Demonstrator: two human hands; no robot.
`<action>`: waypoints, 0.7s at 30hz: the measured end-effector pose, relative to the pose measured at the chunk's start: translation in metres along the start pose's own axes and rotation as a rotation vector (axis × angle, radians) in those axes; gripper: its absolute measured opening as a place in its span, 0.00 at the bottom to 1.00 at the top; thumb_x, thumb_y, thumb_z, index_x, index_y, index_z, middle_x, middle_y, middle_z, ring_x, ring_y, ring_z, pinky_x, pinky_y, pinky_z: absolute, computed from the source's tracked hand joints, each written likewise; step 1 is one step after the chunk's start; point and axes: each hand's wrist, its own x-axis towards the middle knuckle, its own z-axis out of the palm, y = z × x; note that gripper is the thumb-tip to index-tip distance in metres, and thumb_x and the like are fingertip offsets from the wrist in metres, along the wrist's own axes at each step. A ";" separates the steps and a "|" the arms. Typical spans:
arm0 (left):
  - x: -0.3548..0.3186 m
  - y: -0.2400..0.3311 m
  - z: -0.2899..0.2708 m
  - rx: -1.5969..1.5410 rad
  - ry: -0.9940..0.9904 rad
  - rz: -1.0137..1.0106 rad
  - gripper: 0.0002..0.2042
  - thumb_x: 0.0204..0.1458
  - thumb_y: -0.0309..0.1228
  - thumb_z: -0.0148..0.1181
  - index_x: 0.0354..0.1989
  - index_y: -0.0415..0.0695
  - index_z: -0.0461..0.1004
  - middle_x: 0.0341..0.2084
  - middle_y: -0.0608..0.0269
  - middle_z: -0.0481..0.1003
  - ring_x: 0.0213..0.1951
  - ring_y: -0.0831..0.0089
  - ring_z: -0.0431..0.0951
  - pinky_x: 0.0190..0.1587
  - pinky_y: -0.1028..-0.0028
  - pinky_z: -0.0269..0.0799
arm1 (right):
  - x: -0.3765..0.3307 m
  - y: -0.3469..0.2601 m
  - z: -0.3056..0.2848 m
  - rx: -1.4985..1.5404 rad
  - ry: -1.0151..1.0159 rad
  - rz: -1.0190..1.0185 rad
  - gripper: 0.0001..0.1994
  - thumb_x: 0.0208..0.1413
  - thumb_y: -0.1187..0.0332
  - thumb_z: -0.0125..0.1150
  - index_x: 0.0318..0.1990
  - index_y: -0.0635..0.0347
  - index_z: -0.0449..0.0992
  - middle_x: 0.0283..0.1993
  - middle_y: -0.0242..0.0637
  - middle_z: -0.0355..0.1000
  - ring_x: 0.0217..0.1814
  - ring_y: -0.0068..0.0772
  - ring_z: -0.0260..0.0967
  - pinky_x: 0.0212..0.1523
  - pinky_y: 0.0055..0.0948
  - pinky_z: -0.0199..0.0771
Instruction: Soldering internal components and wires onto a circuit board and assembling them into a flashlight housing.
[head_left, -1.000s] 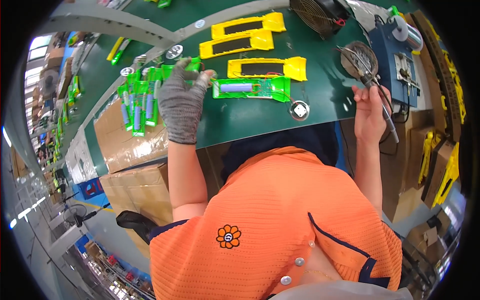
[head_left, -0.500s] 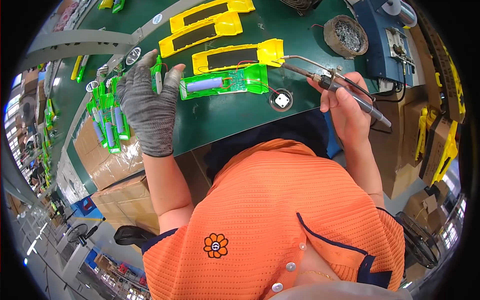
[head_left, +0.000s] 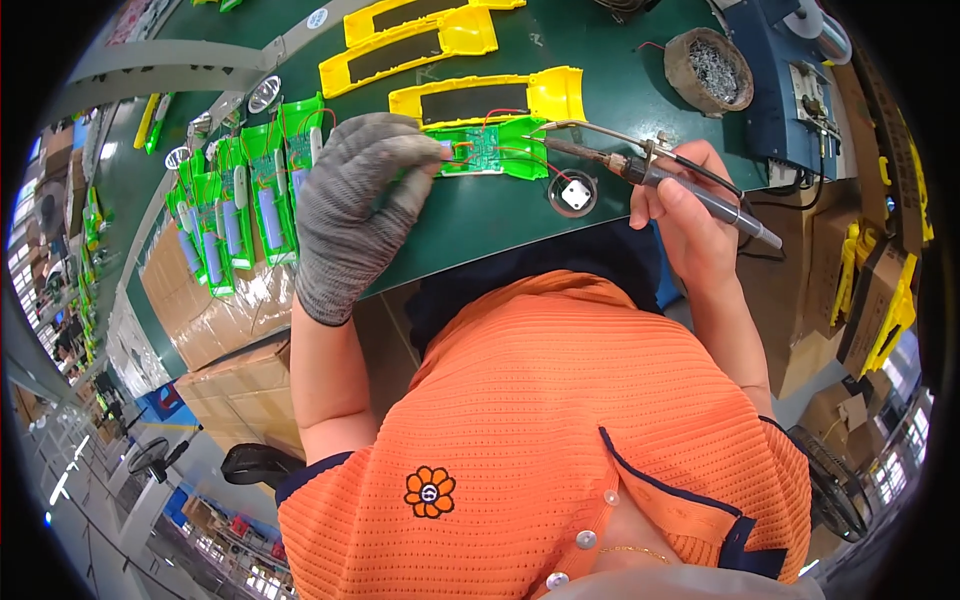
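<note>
Green workbench (head_left: pixel 500 215), cardboard boxes (head_left: pixel 215 330) beside it, factory floor (head_left: pixel 90 470) below

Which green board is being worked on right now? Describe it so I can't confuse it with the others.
On the dark green bench, below the yellow housings, one green board lies crosswise. The gloved left hand pins it and the soldering iron in the right hand points at it; the others stand in a row.

We cannot see the left end of the green circuit board (head_left: pixel 487 152), since our gloved left hand (head_left: pixel 350 210) covers it. Our right hand (head_left: pixel 685 215) hides the soldering iron (head_left: pixel 640 168) grip's middle. The blue station (head_left: pixel 800 80) is cut off.
</note>
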 end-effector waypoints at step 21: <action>0.011 -0.001 0.016 0.205 -0.176 0.062 0.08 0.45 0.25 0.66 0.34 0.46 0.79 0.31 0.58 0.77 0.37 0.56 0.76 0.43 0.60 0.73 | 0.009 0.000 0.016 -0.170 -0.047 0.170 0.08 0.59 0.76 0.61 0.42 0.67 0.68 0.37 0.42 0.77 0.32 0.26 0.75 0.35 0.27 0.77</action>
